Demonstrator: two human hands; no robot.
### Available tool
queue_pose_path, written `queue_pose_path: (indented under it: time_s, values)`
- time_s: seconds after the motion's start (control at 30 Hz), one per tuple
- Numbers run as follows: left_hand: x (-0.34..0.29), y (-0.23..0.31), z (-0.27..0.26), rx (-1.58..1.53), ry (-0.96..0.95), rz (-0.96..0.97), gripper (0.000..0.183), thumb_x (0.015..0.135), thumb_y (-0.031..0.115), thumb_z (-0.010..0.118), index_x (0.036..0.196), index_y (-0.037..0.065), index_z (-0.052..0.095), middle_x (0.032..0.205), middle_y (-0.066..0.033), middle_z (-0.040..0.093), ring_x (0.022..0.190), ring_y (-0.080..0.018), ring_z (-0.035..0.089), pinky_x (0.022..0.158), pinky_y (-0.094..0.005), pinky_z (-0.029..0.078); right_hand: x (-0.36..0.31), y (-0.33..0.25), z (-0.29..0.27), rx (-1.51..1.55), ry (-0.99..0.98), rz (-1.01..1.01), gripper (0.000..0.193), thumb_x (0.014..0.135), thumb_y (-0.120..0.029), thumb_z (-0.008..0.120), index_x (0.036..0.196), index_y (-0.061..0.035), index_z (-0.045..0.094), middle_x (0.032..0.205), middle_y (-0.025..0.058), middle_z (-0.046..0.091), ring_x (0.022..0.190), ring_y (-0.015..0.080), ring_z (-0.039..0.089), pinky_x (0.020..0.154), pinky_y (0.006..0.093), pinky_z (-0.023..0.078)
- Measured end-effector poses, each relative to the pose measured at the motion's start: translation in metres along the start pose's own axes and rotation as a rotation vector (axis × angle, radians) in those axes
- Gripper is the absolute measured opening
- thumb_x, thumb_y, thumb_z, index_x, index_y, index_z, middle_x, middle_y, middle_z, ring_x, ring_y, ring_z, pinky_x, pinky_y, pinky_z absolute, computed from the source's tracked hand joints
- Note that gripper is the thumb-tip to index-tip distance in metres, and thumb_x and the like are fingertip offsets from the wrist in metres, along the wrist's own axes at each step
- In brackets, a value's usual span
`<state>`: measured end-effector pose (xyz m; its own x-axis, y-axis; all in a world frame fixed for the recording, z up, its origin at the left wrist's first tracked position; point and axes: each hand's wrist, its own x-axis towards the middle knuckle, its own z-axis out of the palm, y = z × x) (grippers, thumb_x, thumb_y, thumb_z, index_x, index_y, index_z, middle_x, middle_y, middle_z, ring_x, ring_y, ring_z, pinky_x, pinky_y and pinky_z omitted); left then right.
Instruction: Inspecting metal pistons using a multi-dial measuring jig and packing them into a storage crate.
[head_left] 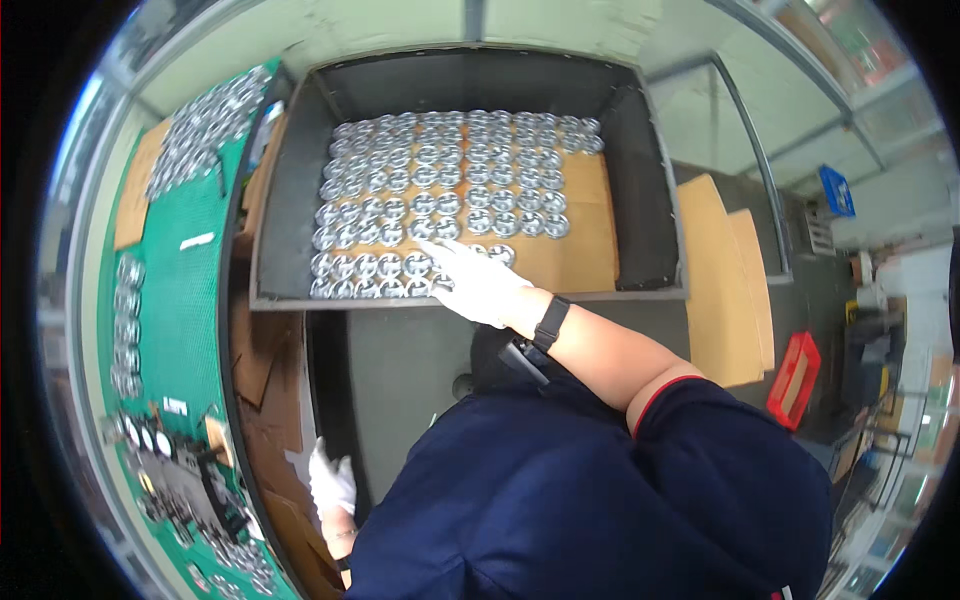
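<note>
My right hand (482,284), in a white glove, reaches over the front rows of round silver metal parts (391,265) in a large dark box (650,190). Its thumb and fingers are spread apart and rest on or just over the parts. The palm hides some of the parts beneath, and no part shows lifted in it. Low on the left, my left hand (332,484), also white-gloved, hangs beside the green-topped bench with its fingers apart and nothing in them. The metal parts stand in close rows on a brown cardboard sheet (580,225).
The green bench (185,290) on my left carries a pile of similar parts (210,130), a short column of them (127,325) and a dark fixture with round dials (180,470). Cardboard sheets (725,290) lean right of the box. Farther right lies a red crate (795,380).
</note>
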<state>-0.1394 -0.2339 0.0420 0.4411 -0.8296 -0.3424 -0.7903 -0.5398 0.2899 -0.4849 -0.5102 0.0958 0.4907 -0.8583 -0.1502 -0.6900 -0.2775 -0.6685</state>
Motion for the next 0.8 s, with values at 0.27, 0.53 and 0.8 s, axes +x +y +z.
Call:
queue_pose_path:
  time_s: [0.27, 0.53, 0.8]
  values:
    - [-0.081, -0.07, -0.044, -0.095, 0.448, -0.367, 0.057, 0.087, 0.024, 0.063, 0.138, 0.003, 0.048, 0.134, -0.022, 0.055, 0.127, -0.0375, 0.05, 0.107, -0.0433, 0.041, 0.078, -0.147, 0.051, -0.067, -0.06, -0.453, 0.049, 0.087, -0.021, 0.066, 0.131, -0.0018, 0.056, 0.126, 0.0222, 0.059, 0.118, 0.0378, 0.055, 0.103, 0.0424, 0.043]
    - [-0.134, -0.144, -0.089, -0.048, 0.605, -1.116, 0.059, 0.09, 0.026, 0.063, 0.142, 0.006, 0.043, 0.143, -0.0161, 0.047, 0.125, -0.0366, 0.05, 0.105, -0.0458, 0.042, 0.201, -0.264, 0.137, 0.137, -0.36, -0.762, 0.054, 0.089, -0.01, 0.066, 0.14, -0.0083, 0.051, 0.131, 0.0157, 0.06, 0.107, 0.0218, 0.063, 0.091, 0.0329, 0.052]
    - [-0.118, -0.204, -0.087, -0.069, 0.356, -1.309, 0.063, 0.085, 0.029, 0.067, 0.14, 0.008, 0.045, 0.138, -0.0167, 0.05, 0.122, -0.0375, 0.052, 0.104, -0.0457, 0.044, 0.237, -0.382, 0.207, 0.244, -0.658, -0.874, 0.049, 0.091, -0.008, 0.064, 0.139, -0.0093, 0.054, 0.122, 0.0132, 0.064, 0.094, 0.0193, 0.066, 0.088, 0.0292, 0.052]
